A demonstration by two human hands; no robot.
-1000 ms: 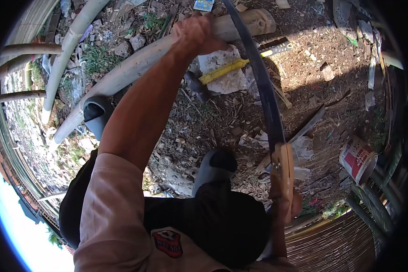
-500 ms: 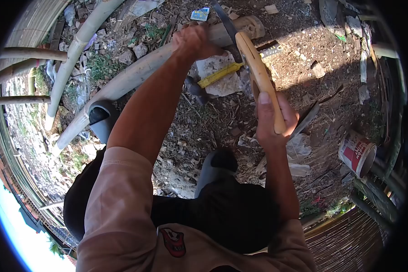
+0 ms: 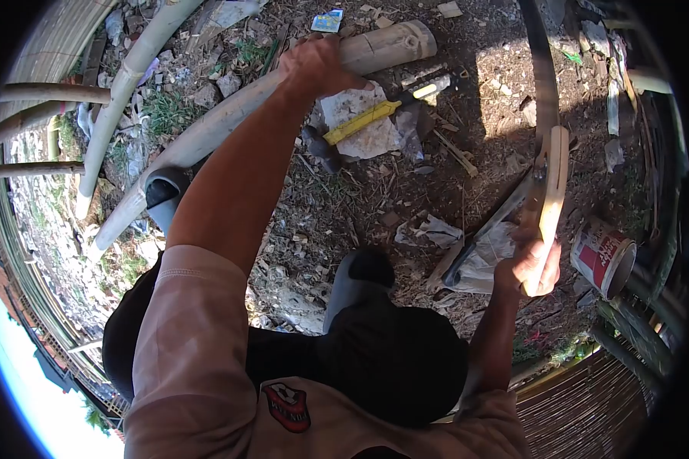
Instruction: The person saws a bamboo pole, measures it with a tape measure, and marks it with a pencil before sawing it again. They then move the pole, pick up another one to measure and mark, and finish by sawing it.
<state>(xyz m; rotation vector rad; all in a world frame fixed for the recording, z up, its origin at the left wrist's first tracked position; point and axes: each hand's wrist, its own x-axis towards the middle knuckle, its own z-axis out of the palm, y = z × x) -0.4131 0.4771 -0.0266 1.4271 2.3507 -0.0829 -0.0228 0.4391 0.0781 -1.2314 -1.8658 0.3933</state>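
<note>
My left hand (image 3: 314,65) is closed over a thick bamboo pole (image 3: 230,122), near its cut end at the top. The pole slants down to the left across the ground. Held out at the right, my right hand (image 3: 537,266) is wrapped round the wooden handle (image 3: 555,180) of a handsaw. The dark saw blade (image 3: 542,69) points upward, apart from the pole and slightly blurred. Beneath the pole lies a hammer (image 3: 360,122) with a yellow handle, partly over a pale flat slab (image 3: 375,138).
A red and white bucket (image 3: 601,258) lies tipped at the right. A long dark blade (image 3: 486,226) rests beside plastic scraps (image 3: 488,256). Bamboo poles (image 3: 126,84) stand at the left. My shoes (image 3: 360,279) are on the chip-strewn ground. A blue packet (image 3: 327,21) lies beyond the pole.
The handsaw has swung off the bamboo pole to the right, with my right hand moving right and down. My left hand keeps its hold on the pole.
</note>
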